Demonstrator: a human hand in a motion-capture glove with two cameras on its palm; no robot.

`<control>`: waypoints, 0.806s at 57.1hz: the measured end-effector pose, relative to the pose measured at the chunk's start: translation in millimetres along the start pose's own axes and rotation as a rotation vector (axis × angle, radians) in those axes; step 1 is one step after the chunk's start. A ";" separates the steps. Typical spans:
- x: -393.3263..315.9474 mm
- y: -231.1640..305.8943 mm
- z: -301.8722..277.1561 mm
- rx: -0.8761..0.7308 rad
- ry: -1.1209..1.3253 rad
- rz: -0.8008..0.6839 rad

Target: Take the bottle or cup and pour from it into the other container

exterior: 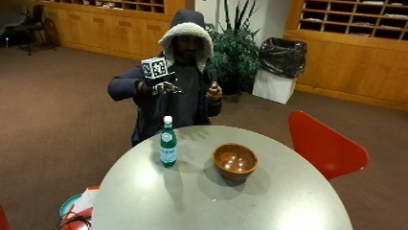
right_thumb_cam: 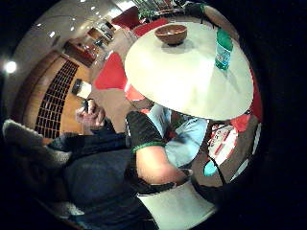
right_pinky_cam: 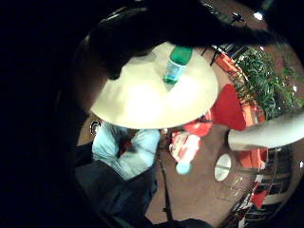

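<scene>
The task had barely opened: nothing was picked up, and the reach toward the bottle was the step in hand. In the outside view the green glass bottle (exterior: 167, 143), white-capped and labelled, stood upright on the round pale counter (exterior: 280, 201) near the edge closest to the person, and the brown wooden bowl (exterior: 235, 162) sat just beside it, toward the middle of the counter, apart from the bottle and not touching it. The gloved right hand (exterior: 159, 87) was raised in front of the person's chest, above and behind the counter's edge, well apart from the bottle. Whether its fingers were spread or curled could not be told from any view; they plainly held nothing of the task's things. The bare hand (exterior: 213, 91) was up at chest height too, also idle.

From the palm views the bottle (right_pinky_cam: 176, 64) (right_thumb_cam: 223, 49) showed standing free on the counter, and the bowl (right_thumb_cam: 171, 33) looked empty.

The next move, as I judge it, would call for lowering the gloved hand over the counter's near edge to the bottle's body, closing round it below the neck, and dealing with the cap, which appeared still in place, before any tilt over the bowl.
</scene>
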State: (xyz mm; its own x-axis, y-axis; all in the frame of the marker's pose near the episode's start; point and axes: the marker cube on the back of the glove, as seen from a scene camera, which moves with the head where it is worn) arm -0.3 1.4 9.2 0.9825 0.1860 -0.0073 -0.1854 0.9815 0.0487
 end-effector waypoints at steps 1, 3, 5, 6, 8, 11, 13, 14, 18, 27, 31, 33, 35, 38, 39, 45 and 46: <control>3.2 3.1 -0.9 -0.033 0.000 -0.089; 7.9 2.3 -2.1 -0.060 0.001 -0.163; 11.7 0.1 -2.4 -0.061 0.008 -0.174; 13.5 0.8 -2.4 -0.061 0.012 -0.175; 17.2 5.0 -2.6 -0.067 0.018 -0.167; 23.9 8.1 -2.2 -0.057 0.019 -0.116; 30.2 5.8 -0.3 -0.012 0.025 -0.024; 34.5 3.6 0.7 0.012 0.028 0.030; 63.0 0.9 2.1 -0.030 0.026 0.047; 138.3 -39.9 18.0 -0.055 -0.046 0.129; 167.6 -61.5 34.8 -0.017 -0.110 0.134; 178.7 -71.1 43.6 -0.003 -0.149 0.125; 190.3 -86.3 57.6 0.099 -0.195 0.099; 204.0 -105.1 78.2 0.153 -0.300 0.129; 206.2 -111.2 83.2 0.142 -0.340 0.167; 212.7 -140.4 116.3 0.108 -0.593 0.187; 211.8 -144.0 121.3 0.085 -0.644 0.170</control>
State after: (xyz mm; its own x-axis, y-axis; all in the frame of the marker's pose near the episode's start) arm 236.5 -106.2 121.7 0.7581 0.2475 0.6034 -0.3627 0.9289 0.0747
